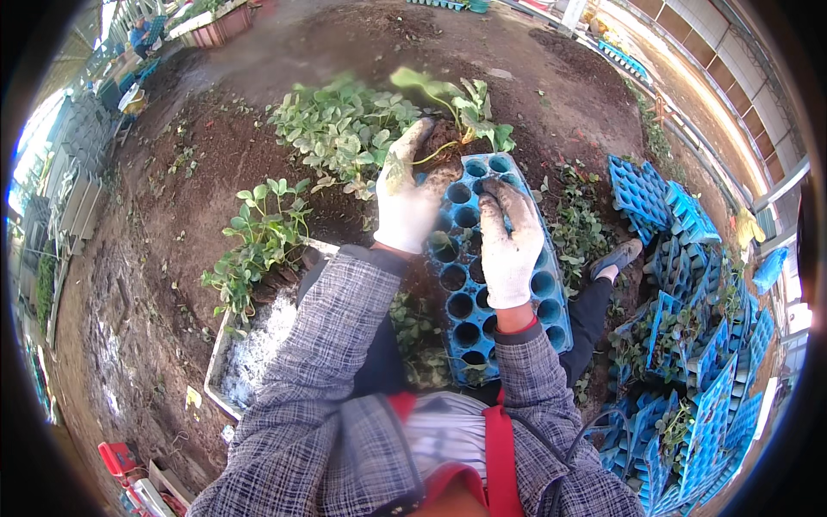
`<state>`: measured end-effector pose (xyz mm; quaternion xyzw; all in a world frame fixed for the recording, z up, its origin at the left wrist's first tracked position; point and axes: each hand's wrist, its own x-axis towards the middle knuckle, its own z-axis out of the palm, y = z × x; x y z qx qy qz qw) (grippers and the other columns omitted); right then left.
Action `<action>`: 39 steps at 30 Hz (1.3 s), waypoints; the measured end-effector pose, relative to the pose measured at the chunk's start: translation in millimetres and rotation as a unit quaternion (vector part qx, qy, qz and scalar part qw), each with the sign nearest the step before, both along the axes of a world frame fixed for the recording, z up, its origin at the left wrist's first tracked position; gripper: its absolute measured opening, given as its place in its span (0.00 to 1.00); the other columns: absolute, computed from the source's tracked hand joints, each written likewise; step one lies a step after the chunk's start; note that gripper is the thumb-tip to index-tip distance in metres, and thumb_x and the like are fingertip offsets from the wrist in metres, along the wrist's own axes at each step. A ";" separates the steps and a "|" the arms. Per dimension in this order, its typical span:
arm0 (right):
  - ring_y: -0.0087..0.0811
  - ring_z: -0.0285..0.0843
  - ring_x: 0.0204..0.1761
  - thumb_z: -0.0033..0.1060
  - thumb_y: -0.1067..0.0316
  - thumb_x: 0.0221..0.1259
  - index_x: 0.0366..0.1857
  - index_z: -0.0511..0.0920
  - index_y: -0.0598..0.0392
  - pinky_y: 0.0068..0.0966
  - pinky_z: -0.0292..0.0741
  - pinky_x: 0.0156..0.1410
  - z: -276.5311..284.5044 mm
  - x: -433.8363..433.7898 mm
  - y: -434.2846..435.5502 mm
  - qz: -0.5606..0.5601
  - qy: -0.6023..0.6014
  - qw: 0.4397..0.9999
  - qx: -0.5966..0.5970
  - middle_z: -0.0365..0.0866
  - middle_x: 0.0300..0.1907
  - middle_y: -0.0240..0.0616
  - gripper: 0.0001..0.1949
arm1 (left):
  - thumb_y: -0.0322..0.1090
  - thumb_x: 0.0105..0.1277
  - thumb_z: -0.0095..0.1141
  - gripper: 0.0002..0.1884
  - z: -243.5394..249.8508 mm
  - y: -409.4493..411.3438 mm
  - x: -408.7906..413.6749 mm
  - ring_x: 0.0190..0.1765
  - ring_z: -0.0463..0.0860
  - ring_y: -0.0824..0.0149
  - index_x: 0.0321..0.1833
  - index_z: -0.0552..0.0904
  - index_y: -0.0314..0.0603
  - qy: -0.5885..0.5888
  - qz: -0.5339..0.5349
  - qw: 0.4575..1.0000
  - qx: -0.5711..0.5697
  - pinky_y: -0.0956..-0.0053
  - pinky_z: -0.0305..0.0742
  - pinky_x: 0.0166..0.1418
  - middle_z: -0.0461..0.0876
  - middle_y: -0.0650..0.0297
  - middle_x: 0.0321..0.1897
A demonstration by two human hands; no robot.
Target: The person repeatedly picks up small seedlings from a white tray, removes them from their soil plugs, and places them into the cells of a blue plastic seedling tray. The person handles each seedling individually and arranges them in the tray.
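Observation:
A blue plastic cell tray [466, 334] lies tilted across my lap, many of its round cells dark. My left hand [410, 194], in a soiled white glove, is above the tray's left side, its fingers around the dark root ball [444, 137] of a leafy seedling [475, 110]. In a similar glove, my right hand [512, 239] rests over the tray's upper middle, fingertips bent down at the cells; whether they hold anything is hidden. Beyond my left hand stands a dense clump of leafy seedlings [342, 129].
More seedlings [265, 232] lie at a white box [223, 362] with white granular material, left. Piled blue trays [704, 362] stand at the right, near my foot [617, 258]. Loose leaves [575, 226] litter the soil. A person [139, 37] is far back left, and a red-handled tool [117, 457] lies lower left.

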<state>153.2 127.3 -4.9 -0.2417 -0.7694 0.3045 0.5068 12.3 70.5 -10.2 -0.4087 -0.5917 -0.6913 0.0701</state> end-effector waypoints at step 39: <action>0.24 0.81 0.47 0.59 0.70 0.72 0.55 0.83 0.63 0.21 0.77 0.53 8.6 -2.8 11.0 0.129 0.095 0.961 -0.225 0.85 0.47 0.37 0.13 | 0.50 0.75 0.58 0.33 -20.8 -1.9 -24.9 0.63 0.81 0.54 0.76 0.65 0.43 -0.412 -0.550 0.716 0.124 0.48 0.81 0.65 0.77 0.55 0.67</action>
